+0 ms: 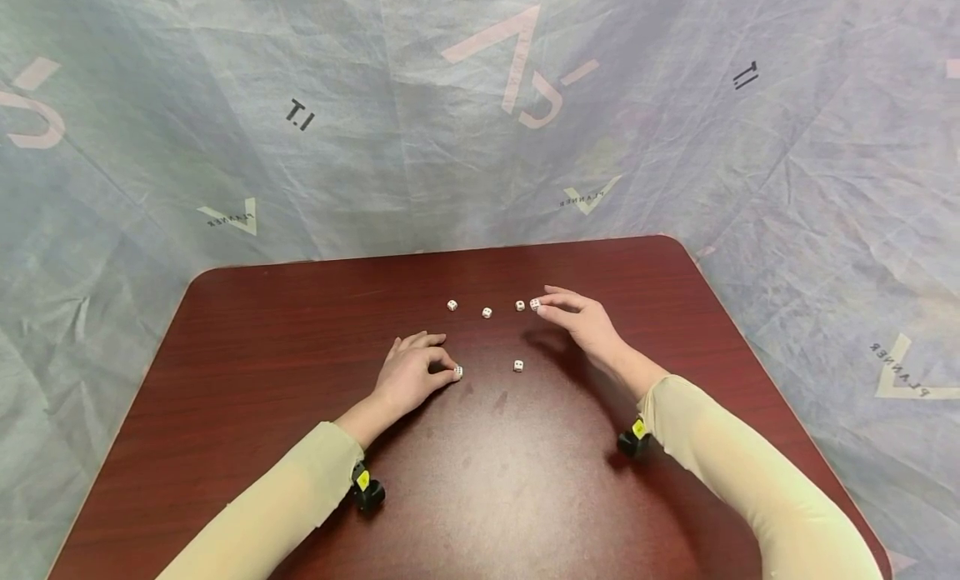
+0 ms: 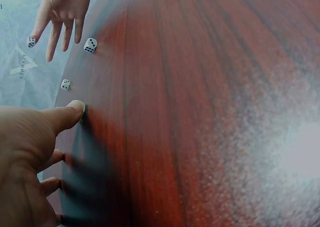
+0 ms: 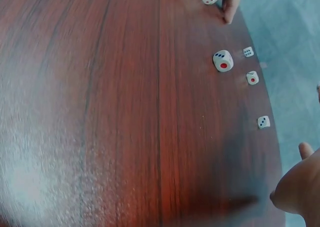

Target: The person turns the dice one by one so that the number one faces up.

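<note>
My left hand (image 1: 408, 373) rests low over the table and pinches a white die (image 1: 458, 372) between thumb and index finger. In the left wrist view the thumb (image 2: 70, 114) covers most of that die. Farther back and to the right, my right hand (image 1: 585, 320) pinches another white die (image 1: 535, 304) with red pips at its fingertips. This second die shows raised off the table in the left wrist view; the right wrist view hides it. Just left of it sits a loose die (image 1: 520, 306), and nearer to me lies another die (image 1: 518, 366) between the hands.
Two more white dice, a left one (image 1: 452, 305) and a middle one (image 1: 487, 312), lie in the back row on the dark red wooden table (image 1: 480, 488). Hanging grey printed sheeting (image 1: 405, 147) stands behind the table and along both sides.
</note>
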Tool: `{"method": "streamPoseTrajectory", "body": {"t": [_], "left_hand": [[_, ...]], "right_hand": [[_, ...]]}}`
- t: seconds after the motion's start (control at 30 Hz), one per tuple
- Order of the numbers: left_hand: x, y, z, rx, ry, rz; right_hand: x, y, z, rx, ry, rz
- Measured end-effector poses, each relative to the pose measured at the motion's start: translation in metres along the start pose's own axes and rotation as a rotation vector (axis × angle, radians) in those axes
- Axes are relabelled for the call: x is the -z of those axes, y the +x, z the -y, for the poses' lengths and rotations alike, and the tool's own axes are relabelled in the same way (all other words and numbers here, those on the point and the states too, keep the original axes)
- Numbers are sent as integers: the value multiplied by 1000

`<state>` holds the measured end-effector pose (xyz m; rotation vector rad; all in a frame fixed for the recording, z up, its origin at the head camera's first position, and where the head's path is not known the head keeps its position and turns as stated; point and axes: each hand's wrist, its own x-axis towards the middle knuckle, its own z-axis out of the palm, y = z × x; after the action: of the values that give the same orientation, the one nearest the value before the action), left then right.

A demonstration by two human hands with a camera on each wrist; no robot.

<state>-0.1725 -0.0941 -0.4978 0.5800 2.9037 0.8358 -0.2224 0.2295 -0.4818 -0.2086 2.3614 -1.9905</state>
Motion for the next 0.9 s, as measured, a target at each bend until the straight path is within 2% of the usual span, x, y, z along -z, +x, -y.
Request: {"method": "streamPoseTrajectory", "body": {"t": [0.13, 0.3, 0.4, 0.53, 0.6, 0.9], "left_hand": [[0, 0, 0, 1, 1, -1], [0, 0, -1, 3, -5, 1], [0, 0, -1, 5, -6, 3], [0, 0, -1, 6, 1, 6], [0, 1, -1, 4, 4, 7], [1, 1, -1, 3, 5, 2]], "right_hand": [[-1, 0, -2, -26, 87, -24], [-1, 1, -10, -26, 70, -40], [0, 1, -15, 11, -45, -38], [-1, 1, -21, 110, -275, -41], [-2, 0, -25, 137, -351, -40], [-9, -5, -33, 75, -468, -31]]}}
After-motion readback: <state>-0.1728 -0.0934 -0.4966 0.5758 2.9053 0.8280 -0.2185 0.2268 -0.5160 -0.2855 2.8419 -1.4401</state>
